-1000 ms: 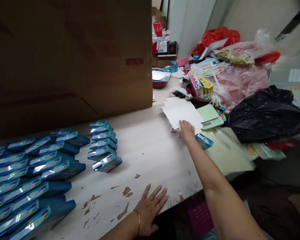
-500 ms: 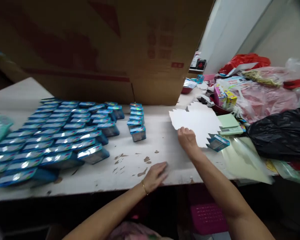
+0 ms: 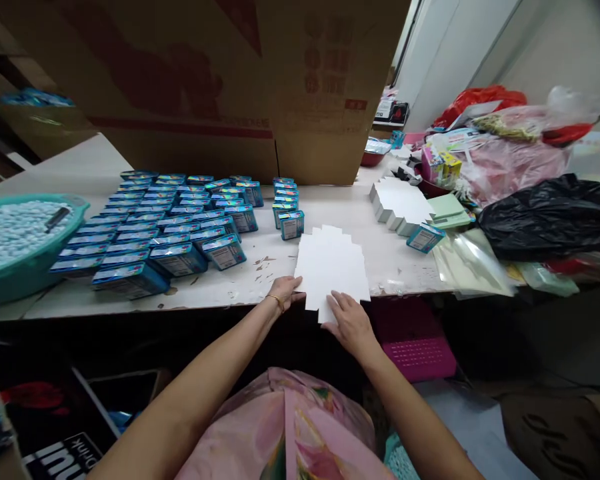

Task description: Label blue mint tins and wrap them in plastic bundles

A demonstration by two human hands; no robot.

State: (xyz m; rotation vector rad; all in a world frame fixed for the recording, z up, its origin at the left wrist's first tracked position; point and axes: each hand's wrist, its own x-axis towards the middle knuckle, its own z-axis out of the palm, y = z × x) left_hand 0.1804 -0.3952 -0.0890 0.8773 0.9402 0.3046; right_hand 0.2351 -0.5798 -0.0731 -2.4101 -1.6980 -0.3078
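A flat white die-cut box blank (image 3: 333,263) lies in front of me on the table, its near flap overhanging the front edge. My left hand (image 3: 286,293) pinches the blank's left edge, thumb on top and fingers underneath. At the near right flap, my right hand (image 3: 351,323) grips the card, fingers on top and thumb by the front edge. A stack of similar white blanks (image 3: 403,202) sits farther right, with a blue carton (image 3: 425,237) against its near side. Rows of blue cartons (image 3: 177,260) stand on the left, and a short row (image 3: 292,225) stands beyond the blank.
A large cardboard box (image 3: 310,147) walls off the back. A teal basin (image 3: 83,213) of small pale pieces is far left. Pale green cards (image 3: 450,212), plastic sheets and a black bag (image 3: 550,217) crowd the right. Below is a magenta basket (image 3: 420,357).
My right hand has brought a blank from the stack to the table's front edge. My left hand has taken its left side. The view has shifted.
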